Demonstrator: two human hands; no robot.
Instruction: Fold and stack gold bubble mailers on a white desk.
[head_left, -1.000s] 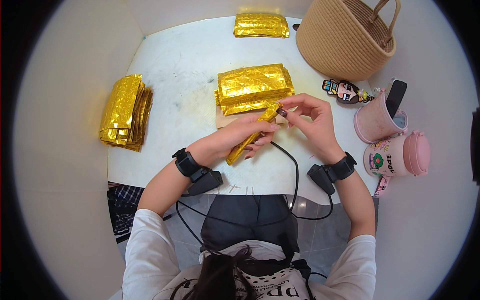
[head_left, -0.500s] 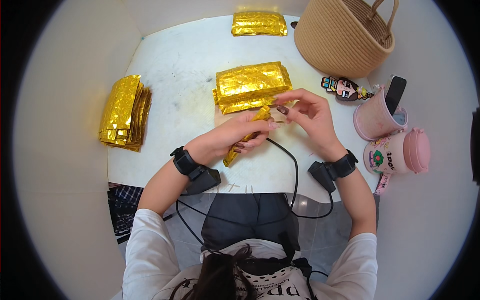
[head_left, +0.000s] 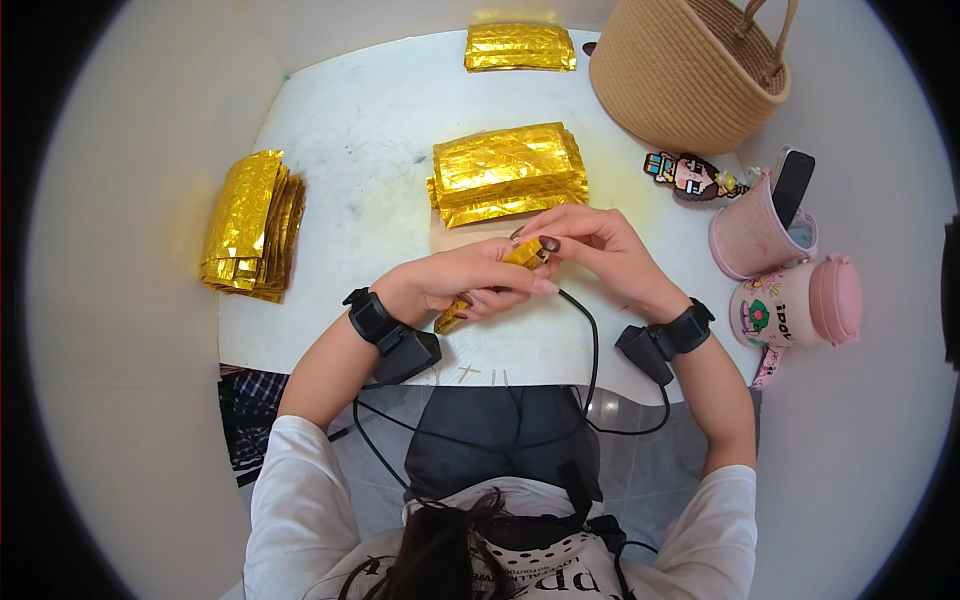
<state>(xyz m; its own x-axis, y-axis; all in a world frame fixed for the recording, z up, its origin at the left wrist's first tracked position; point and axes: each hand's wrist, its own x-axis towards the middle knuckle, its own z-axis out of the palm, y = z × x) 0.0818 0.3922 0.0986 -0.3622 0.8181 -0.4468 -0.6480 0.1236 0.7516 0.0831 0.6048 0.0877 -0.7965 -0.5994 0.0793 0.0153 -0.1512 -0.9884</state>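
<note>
My left hand is closed around a narrow folded strip of gold foil paper, held slantwise above the table's front half. At the strip's upper right end, my right hand pinches with thumb and fingers; its thumb lies over the tip. Just beyond both hands lies a stack of gold foil sheets on a brownish sheet or board, partly covered by the stack and my hands.
Another gold foil stack lies at the left, a smaller one at the back. On the right are a woven basket, a pixel-style figure, a pink holder with a phone, and a pink-lidded cup. A black cable crosses the front edge.
My right hand has moved left and down, from apart to touching the strip's upper end. The strip has shifted slightly lower in my left hand.
</note>
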